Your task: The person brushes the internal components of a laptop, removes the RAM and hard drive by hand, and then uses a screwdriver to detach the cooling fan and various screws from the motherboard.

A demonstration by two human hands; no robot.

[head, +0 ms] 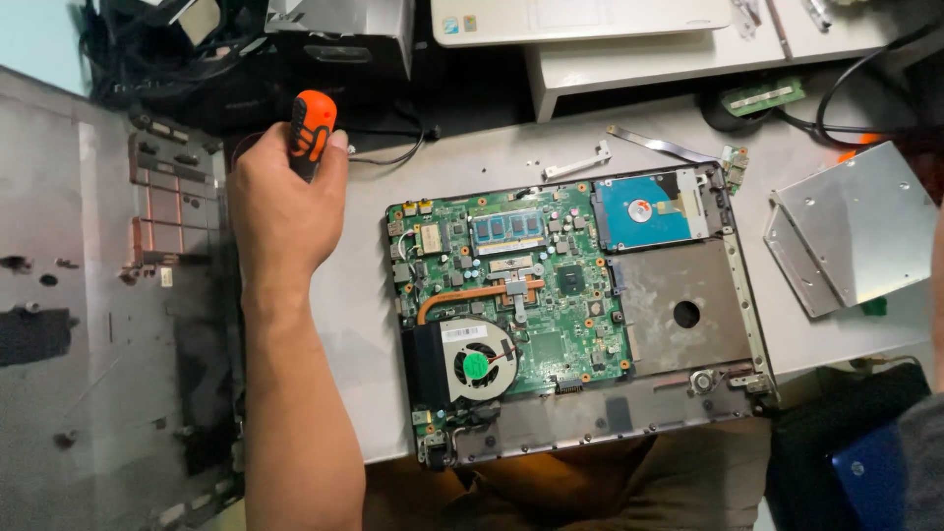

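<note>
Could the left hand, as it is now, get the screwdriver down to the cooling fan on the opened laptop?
Probably yes: the left hand grips the screwdriver beside the board, and bare desk separates it from the uncovered fan.

Glossy orange plastic screwdriver handle (313, 133); shiny metal drive casing (854, 228)

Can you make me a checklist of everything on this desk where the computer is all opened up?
Surface: pale desk, partly bare.
Job's things: opened laptop base with green circuit board, round fan, blue hard drive; orange-and-black screwdriver.
Clutter: removed bottom cover at left, silver drive caddy at right, small metal bracket.
Grippers: left hand grips the screwdriver; right hand not in view.
Cables: black cable by the hand.
Surroundings: closed white laptop behind.
</note>
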